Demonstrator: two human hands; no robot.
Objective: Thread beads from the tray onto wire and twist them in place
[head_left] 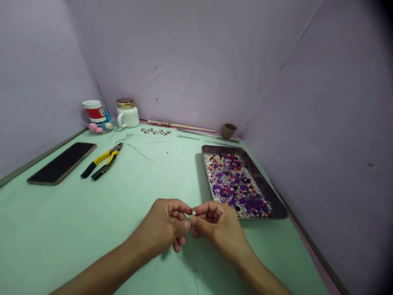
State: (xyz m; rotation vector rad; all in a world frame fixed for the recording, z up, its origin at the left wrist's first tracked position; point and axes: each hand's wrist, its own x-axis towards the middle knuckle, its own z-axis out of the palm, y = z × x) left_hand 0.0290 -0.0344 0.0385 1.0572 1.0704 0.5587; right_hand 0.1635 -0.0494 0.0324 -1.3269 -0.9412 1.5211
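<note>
The two hands met above the pale green bench (144,184), thumbs and index fingers nearly closed, with the other fingers loosely curled. Between their tips, the left hand (167,223) and the right hand (218,225) pinched a small white bead (194,212). Just beyond the right hand lay a metal tray (264,177) of purple, red, black and pearly beads (236,186). Well to the left, yellow-and-black combination pliers (104,162) rested near a smartphone (63,164). Farther back, cut wires (127,137) lay before a lidded white mug (128,116), and a bead-wrapped wooden dowel (190,127) stretched toward a small brown pot (229,130).
</note>
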